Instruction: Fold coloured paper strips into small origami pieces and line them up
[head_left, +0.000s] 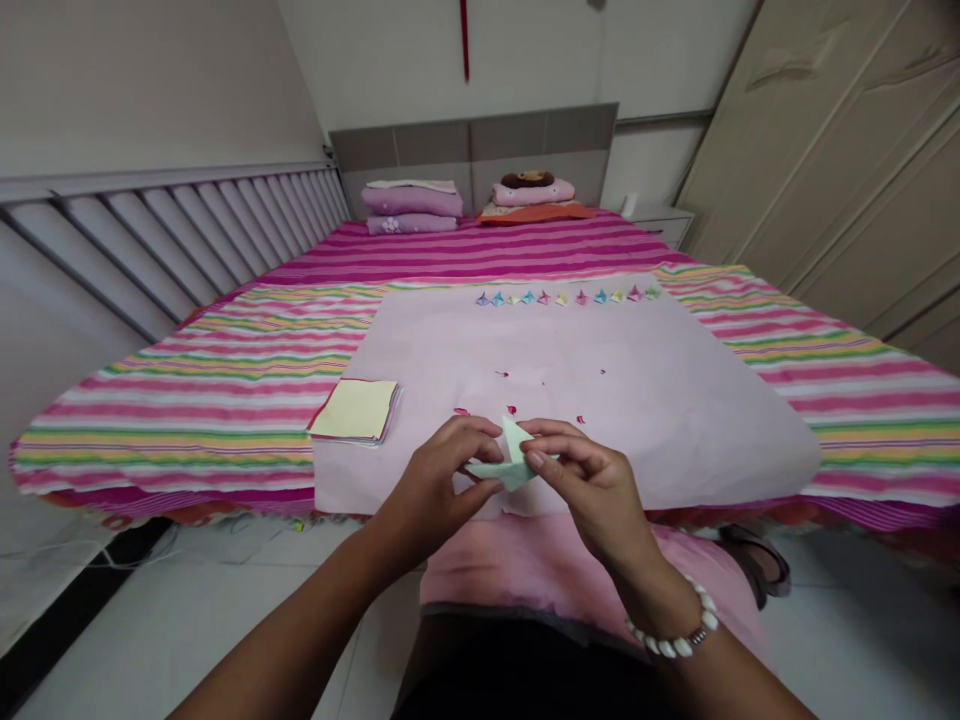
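A pale green folded paper (pixel 514 470), shaped with pointed tips like an origami boat or crane, is held between my two hands above the near edge of the white sheet. My left hand (pixel 448 465) pinches its left tip between thumb and fingers. On the other side, my right hand (pixel 589 470) grips the paper between thumb and index finger, and a bead bracelet circles that wrist. One point of the paper stands upright between the hands. The lower folds are partly covered by my fingers.
A stack of square coloured paper (pixel 356 410), yellow on top, lies at left on the white sheet (pixel 540 345). A row of small folded paper pieces (pixel 529 297) lines the sheet's far edge. Several red scraps (pixel 511 410) lie mid-sheet. Folded bedding (pixel 412 203) sits by the headboard.
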